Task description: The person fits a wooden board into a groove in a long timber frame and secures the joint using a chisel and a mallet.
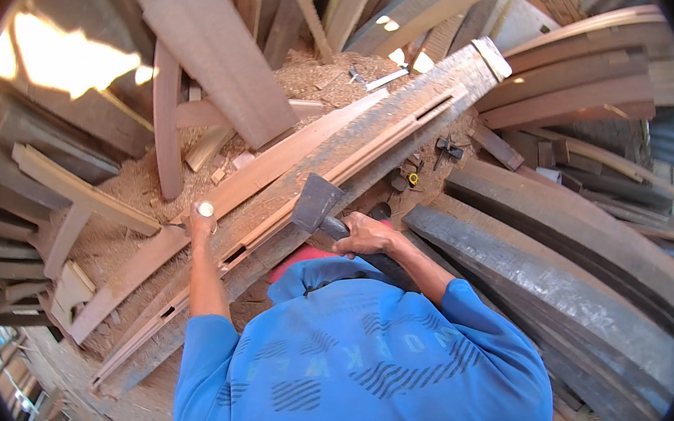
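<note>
Right hand [365, 236] gripping dark handle of heavy grey steel axe-hammer [317, 203], head resting on long grooved reddish timber beam [334, 157]. Left hand [202, 220] closing around pale round-topped chisel handle [206, 208], standing on same beam. Beam long axis running from lower left to upper right, lying just ahead of both hands. Hammer head lying right of chisel, near but apart.
</note>
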The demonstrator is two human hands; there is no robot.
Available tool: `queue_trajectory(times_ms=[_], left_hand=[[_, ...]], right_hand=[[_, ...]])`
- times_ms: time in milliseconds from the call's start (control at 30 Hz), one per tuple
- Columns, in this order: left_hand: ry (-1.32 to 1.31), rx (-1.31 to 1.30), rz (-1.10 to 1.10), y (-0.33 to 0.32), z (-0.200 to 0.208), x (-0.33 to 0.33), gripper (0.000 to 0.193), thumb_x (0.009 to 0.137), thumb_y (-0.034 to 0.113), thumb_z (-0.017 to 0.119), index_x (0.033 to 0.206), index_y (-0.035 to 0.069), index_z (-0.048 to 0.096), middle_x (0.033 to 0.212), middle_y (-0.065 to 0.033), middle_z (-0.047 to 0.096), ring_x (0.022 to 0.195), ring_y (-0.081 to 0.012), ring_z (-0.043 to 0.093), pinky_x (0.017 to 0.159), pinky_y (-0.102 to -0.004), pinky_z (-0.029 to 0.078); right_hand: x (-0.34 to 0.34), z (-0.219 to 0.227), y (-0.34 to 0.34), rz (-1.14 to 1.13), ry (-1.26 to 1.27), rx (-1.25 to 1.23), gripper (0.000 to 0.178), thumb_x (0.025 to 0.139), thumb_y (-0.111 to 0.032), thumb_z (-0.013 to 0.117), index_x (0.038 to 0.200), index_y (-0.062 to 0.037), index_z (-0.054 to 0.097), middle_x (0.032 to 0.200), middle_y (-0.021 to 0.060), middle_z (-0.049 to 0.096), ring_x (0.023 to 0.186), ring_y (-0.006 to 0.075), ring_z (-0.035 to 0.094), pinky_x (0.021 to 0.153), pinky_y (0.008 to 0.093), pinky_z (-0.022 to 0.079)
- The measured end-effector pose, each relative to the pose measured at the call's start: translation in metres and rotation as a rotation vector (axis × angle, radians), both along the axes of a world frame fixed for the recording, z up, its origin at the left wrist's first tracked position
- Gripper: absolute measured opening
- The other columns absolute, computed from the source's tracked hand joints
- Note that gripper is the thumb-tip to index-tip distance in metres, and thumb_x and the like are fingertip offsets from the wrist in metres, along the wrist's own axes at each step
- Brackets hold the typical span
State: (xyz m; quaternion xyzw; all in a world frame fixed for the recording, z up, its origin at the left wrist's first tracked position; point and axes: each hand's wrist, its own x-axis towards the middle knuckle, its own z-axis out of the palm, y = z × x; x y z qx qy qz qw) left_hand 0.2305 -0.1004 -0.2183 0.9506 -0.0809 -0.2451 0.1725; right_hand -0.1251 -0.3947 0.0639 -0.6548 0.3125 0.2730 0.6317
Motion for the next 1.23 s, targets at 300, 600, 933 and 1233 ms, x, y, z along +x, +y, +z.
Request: queue_trajectory(times_ms=[300,600,933,1233], left_hand=[[-0.472,-0.19,-0.414,-0.173,0.193,-0.104,0.037,0.074,0.021,0.076,0.107,0.006,0.066,0.1,-0.02,0.07,0.102,-0.0389,0.065,0.089,-0.0486,0.051],[-0.324,-0.026,-0.75,-0.29,0.262,-0.193,0.027,0.073,0.023,0.073,0.097,0.012,0.066,0.09,-0.0155,0.073,0.088,-0.037,0.071,0.076,-0.0469,0.055],[-0.195,-0.103,-0.632,-0.314,0.208,-0.222,0.042,0.077,0.023,0.075,0.114,0.009,0.065,0.095,-0.0211,0.072,0.092,-0.0395,0.07,0.081,-0.0515,0.054],[-0.407,-0.306,-0.348,-0.285,0.158,-0.238,0.035,0.071,0.014,0.077,0.103,0.01,0.066,0.094,-0.0158,0.07,0.093,-0.037,0.067,0.084,-0.0489,0.052]], right_hand=[[-0.228,0.022,-0.09,-0.121,0.081,-0.225,0.025,0.079,-0.023,0.075,0.083,0.0011,0.07,0.069,0.0078,0.071,0.064,0.0148,0.068,0.062,0.0344,0.054],[-0.339,0.001,-0.124,-0.343,0.096,-0.139,0.017,0.077,-0.017,0.071,0.082,-0.0014,0.068,0.068,0.0081,0.069,0.061,0.0153,0.065,0.06,0.0329,0.05],[-0.32,-0.048,-0.184,0.012,0.177,-0.353,0.047,0.07,-0.03,0.073,0.1,0.0056,0.07,0.089,0.0245,0.072,0.083,0.0305,0.071,0.075,0.0449,0.054],[-0.269,-0.068,-0.238,0.261,0.36,-0.455,0.046,0.068,-0.031,0.073,0.094,0.006,0.07,0.089,0.0259,0.071,0.083,0.0342,0.071,0.073,0.0451,0.054]])
